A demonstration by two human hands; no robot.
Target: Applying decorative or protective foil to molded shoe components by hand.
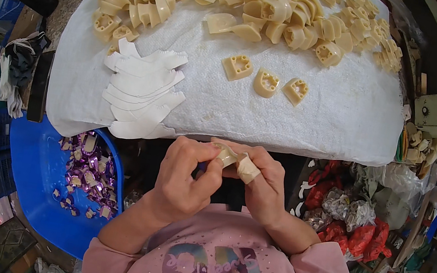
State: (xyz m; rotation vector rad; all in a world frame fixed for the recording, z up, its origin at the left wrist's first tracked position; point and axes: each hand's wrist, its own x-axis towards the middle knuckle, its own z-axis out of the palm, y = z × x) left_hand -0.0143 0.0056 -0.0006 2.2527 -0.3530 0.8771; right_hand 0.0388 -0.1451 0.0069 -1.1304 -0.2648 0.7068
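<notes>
Close to my body, just off the table's near edge, both hands grip one beige plastic shoe heel (225,156). The fingers of my left hand (184,171) are closed on its left side, with thumb and forefinger pressed on it. My right hand (266,187) is wrapped round the other end, where a pale cover piece (248,169) shows against the heel. Fingers hide much of both. Overlapping white cut pieces (143,87) lie fanned on the table beyond my left hand. Three shoe heels (266,83) stand apart beyond my right hand, holed faces showing.
A large heap of beige heels (289,16) covers the far part of the white cloth-covered table (335,121). At lower left is a blue tub (40,177) with shiny purple covered pieces (88,173). Red and clear plastic bags (355,227) are piled at right.
</notes>
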